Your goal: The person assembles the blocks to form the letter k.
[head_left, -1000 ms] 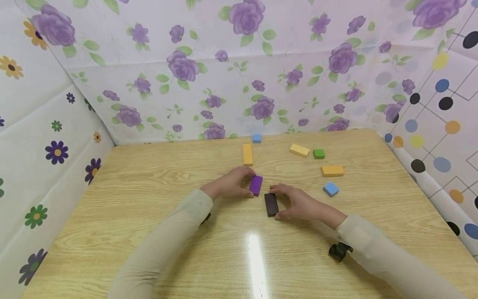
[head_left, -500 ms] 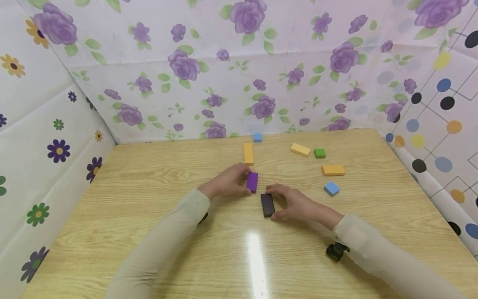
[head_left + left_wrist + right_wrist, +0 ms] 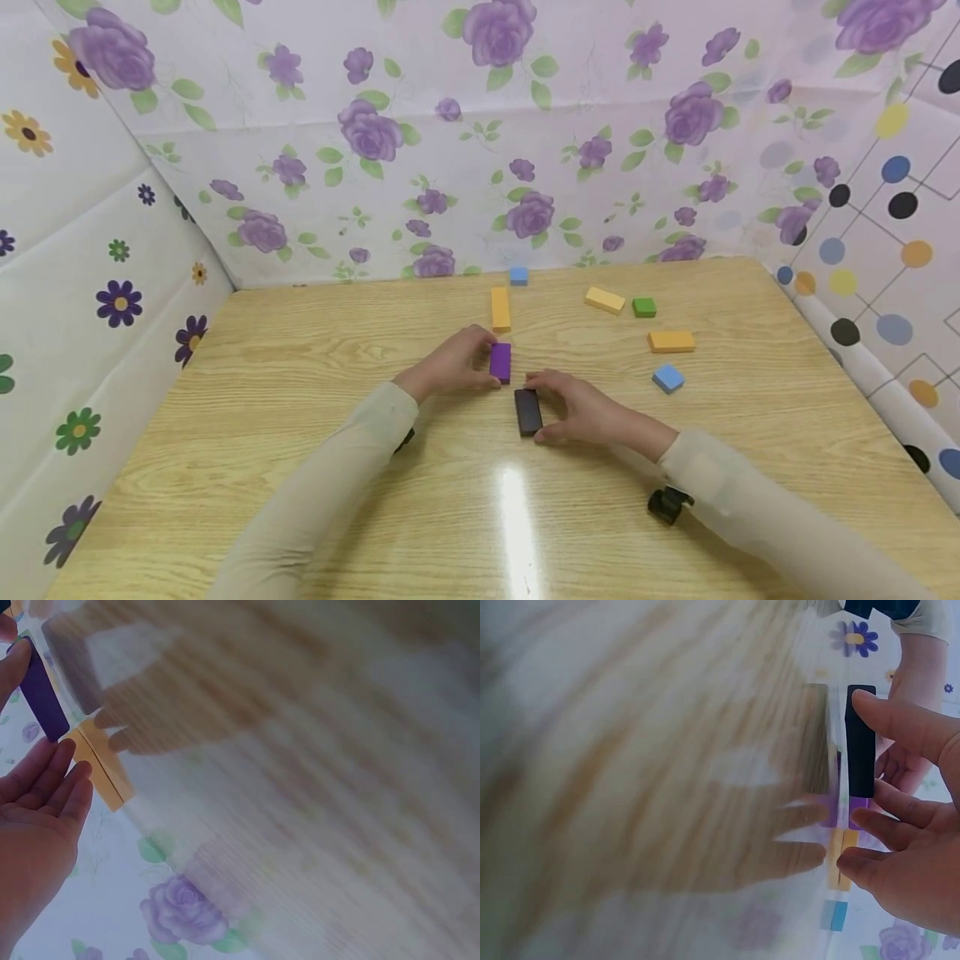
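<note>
At the middle of the table in the head view, my left hand (image 3: 450, 362) pinches a purple block (image 3: 500, 363) by its two ends, thumb at the near one. The left wrist view has the same purple block (image 3: 43, 694) between thumb and fingertips. A black block (image 3: 528, 412), nearer to me and slightly right, is pinched likewise by my right hand (image 3: 581, 408). In the right wrist view a thin gap parts the black block (image 3: 861, 742) from its reflection on the tabletop. The two blocks are close together but apart.
Beyond the left hand lie an orange block (image 3: 500, 309) and a small blue block (image 3: 519, 276). Rightward are a yellow block (image 3: 604, 301), a green block (image 3: 644, 307), another orange block (image 3: 671, 342) and another blue block (image 3: 668, 378). Patterned cloth (image 3: 360, 183) borders the wooden table (image 3: 300, 350).
Both hands have shifted left with their blocks. The purple block has gone slightly farther from me and turned straighter. The other blocks lie where they were.
</note>
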